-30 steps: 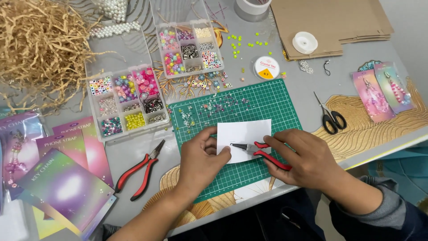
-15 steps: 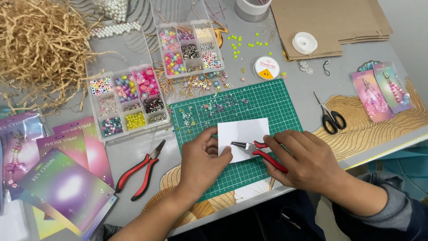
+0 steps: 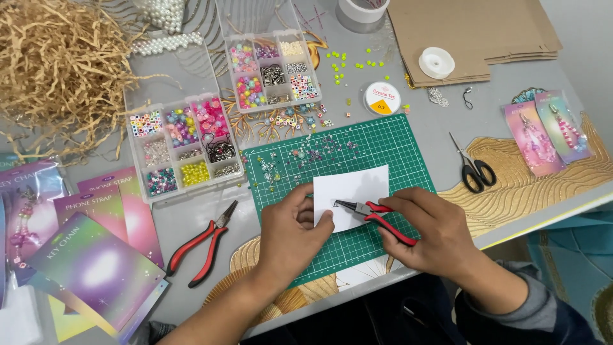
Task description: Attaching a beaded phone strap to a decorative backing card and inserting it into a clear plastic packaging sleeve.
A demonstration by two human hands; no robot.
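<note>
Red-handled needle-nose pliers (image 3: 373,214) work a tiny wire piece (image 3: 336,204) over a white paper sheet (image 3: 357,185) on the green gridded cutting mat (image 3: 389,144).

The right hand (image 3: 428,230) clasps the plier handles; the left hand (image 3: 290,233) pinches the dark, thin, barely visible piece at the plier tips. A steady pinch and gentle squeeze would likely keep it from slipping.
</note>
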